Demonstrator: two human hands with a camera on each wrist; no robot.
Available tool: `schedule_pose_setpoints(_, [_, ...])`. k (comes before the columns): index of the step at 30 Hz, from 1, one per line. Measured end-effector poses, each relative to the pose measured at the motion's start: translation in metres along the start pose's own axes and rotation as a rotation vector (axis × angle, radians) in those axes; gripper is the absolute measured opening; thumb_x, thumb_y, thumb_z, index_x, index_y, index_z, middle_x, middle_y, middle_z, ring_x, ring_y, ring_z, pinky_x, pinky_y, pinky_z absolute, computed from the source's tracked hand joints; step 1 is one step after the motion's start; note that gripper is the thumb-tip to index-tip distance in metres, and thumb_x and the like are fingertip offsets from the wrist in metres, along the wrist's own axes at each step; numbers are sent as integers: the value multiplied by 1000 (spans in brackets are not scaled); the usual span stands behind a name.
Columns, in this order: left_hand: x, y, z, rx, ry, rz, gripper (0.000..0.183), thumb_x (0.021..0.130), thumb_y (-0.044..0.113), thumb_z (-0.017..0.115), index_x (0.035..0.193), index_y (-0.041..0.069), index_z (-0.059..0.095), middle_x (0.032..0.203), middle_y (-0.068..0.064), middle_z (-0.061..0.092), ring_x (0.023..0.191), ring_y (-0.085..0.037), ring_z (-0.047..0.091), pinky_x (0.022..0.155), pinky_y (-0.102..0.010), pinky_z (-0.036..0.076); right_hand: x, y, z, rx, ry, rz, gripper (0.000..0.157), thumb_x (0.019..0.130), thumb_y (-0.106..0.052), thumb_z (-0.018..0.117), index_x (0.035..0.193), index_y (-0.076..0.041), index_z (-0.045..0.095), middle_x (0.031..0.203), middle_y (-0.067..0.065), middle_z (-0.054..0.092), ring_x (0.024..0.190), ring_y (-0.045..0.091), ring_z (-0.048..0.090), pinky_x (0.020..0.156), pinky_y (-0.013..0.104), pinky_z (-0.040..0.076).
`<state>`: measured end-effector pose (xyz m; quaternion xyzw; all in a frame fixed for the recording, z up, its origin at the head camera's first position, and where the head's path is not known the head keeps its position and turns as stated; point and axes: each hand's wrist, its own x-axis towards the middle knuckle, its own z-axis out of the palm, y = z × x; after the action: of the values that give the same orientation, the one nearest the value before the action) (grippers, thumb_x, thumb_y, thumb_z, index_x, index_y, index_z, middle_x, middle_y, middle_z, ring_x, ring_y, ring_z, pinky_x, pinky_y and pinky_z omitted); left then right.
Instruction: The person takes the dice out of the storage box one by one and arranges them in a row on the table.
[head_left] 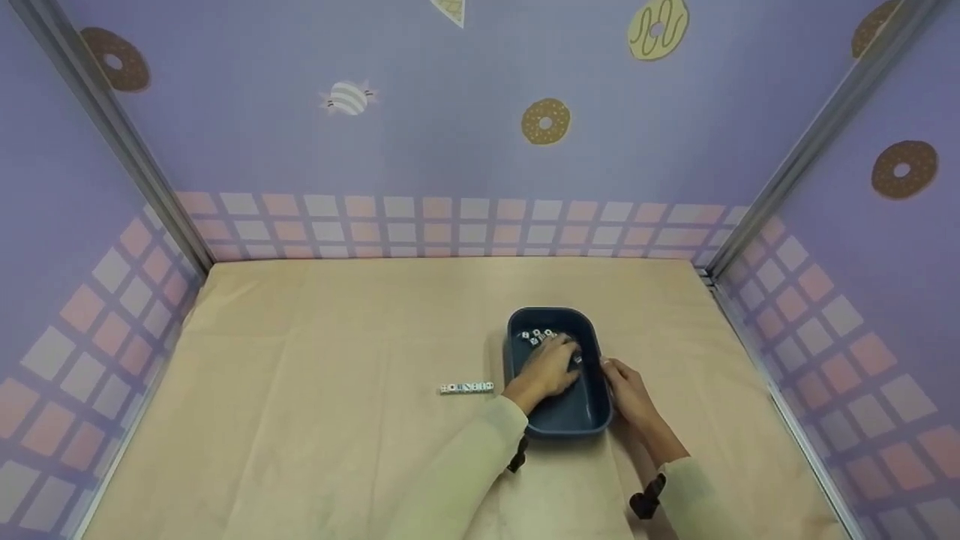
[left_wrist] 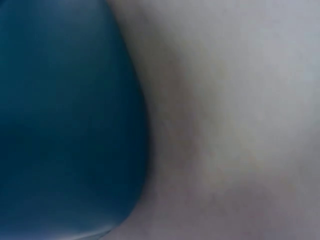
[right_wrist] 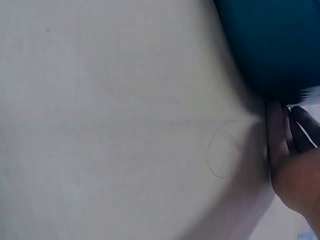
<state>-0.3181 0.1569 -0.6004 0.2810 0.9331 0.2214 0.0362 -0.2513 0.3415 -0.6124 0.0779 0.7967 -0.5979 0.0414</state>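
Note:
A dark blue rectangular bin (head_left: 566, 416) stands on the cloth-covered table, with several small white dice (head_left: 536, 335) at its far end. My left hand (head_left: 551, 367) reaches inside it, fingers bent down beside the dice. Whether the fingertips hold a die is hidden. At the bin's right side, my right hand (head_left: 630, 390) rests against the outer wall near the rim. In the right wrist view, straight fingers (right_wrist: 276, 130) touch the bin low on its side. Left of the bin, a straight row of white dice (head_left: 466, 388) lies on the cloth.
The beige cloth (head_left: 337, 420) covers the table and shows light creases. A purple back wall (head_left: 450, 150) with sweets and a pink-and-white grid borders the far edge. Similar panels with metal posts (head_left: 810, 142) rise at both sides.

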Motion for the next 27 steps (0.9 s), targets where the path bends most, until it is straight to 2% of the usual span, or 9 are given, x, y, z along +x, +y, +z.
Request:
schedule_pose_setpoints(5, [-1, 0, 2, -7, -2, 25, 20, 97, 21, 78, 116, 15, 74, 113, 1, 68, 105, -14, 64, 94, -27, 54, -1, 2, 1, 10, -10, 12, 58, 114, -46, 42, 149, -1, 56, 151, 20, 56, 143, 36, 49, 124, 52, 31])
schedule_pose_setpoints(9, [-1, 0, 3, -28, -9, 35, 18, 97, 24, 79, 112, 15, 75, 103, 2, 69, 91, -10, 63, 82, -25, 55, -3, 2, 1, 12, -5, 16, 58, 115, -45, 41, 150, 0, 55, 152, 21, 55, 143, 36, 49, 124, 53, 31])
schedule_pose_setpoints(16, [-2, 0, 4, -50, -17, 35, 17, 99, 28, 77, 108, 14, 72, 98, 3, 67, 85, -9, 60, 77, -25, 54, -4, 0, 1, 15, -3, 23, 58, 115, -43, 40, 149, 1, 55, 152, 22, 55, 144, 36, 48, 125, 53, 28])
schedule_pose_setpoints(19, [-2, -1, 2, -73, 0, 26, 16, 99, 26, 77, 109, 14, 71, 99, 3, 67, 87, -9, 61, 78, -25, 54, -2, -1, 3, 9, -3, 26, 57, 116, -43, 40, 149, 0, 56, 152, 20, 55, 144, 35, 48, 125, 53, 29])
schedule_pose_setpoints(23, [0, 1, -6, -193, 59, 20, 18, 98, 19, 76, 114, 11, 72, 107, 1, 68, 94, -8, 64, 83, -21, 54, 0, -3, 5, -18, 19, 10, 54, 116, -41, 41, 146, 0, 59, 146, 20, 60, 137, 34, 54, 121, 51, 35])
schedule_pose_setpoints(27, [0, 9, -24, -329, 111, 48, 18, 98, 12, 75, 115, 8, 72, 109, -3, 66, 97, -9, 65, 82, -17, 53, 2, -4, 4, -25, 32, -5, 52, 116, -38, 41, 142, 2, 62, 141, 20, 63, 133, 33, 57, 119, 49, 38])
